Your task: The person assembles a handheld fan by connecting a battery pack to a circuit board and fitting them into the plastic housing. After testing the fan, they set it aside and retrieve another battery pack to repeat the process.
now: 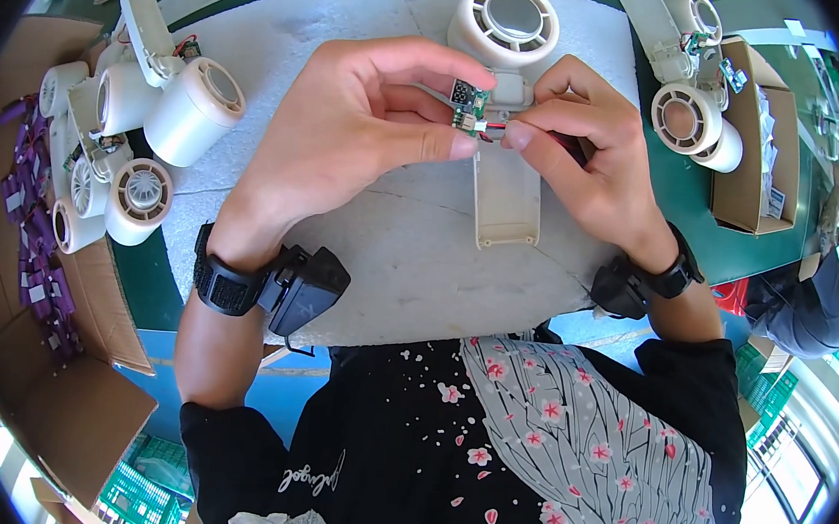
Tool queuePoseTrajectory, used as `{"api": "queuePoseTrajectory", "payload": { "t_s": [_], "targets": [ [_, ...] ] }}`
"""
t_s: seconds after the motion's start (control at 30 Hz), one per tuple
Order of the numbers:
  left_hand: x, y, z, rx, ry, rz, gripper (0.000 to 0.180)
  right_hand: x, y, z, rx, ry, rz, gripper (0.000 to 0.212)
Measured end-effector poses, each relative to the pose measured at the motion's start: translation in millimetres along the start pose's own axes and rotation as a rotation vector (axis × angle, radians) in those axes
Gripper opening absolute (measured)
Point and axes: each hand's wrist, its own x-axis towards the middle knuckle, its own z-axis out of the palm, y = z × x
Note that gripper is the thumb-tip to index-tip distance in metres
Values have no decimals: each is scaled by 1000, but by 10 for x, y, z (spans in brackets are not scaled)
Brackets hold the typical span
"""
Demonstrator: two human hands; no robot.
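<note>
In the middle of the bench, my left hand [336,135] pinches a small green circuit board [468,97] between thumb and fingers. Close beside it, my right hand [594,148] has thumb and forefinger closed on thin red and black wires [496,126]. A small white connector at the wires' end meets the board's lower right edge; whether it is fully seated, I cannot tell. Behind both hands lies a white handheld fan body [465,31] with a round slotted head. Its open handle shell [507,205] points toward me, partly hidden by my hands.
White foam sheet [390,259] covers the work surface. Several white fan bodies [193,117] are piled at left, beside a cardboard box [77,412] of purple-wrapped cells [39,219]. On the right, more fan bodies [687,116] lie against a small carton [782,164]. Another person [804,311] sits at far right.
</note>
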Motion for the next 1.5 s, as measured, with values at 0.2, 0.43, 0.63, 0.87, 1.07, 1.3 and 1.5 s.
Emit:
{"api": "queuePoseTrajectory", "payload": {
  "t_s": [0.2,0.43,0.63,0.87,1.07,1.3,1.5],
  "targets": [
    [-3,-38,33,44,18,19,35,-8,14,8,25,19,-10,6],
    [-13,-13,88,63,75,47,34,-9,8,12,-5,-3,-43,7],
    [-3,-62,115,86,81,66,35,-13,-28,19,-45,-34,-68,8],
    [-20,-48,172,335,109,202,41,-41,26,43,-68,38,-38,18],
    [-26,-81,202,377,110,189,41,-13,-105,137,26,208,77,31],
    [-19,-122,179,251,142,131,40,-13,-41,88,-96,168,-33,40],
    [-26,-124,206,412,193,223,31,-25,-47,57,-138,136,-13,42]
  ]
}}
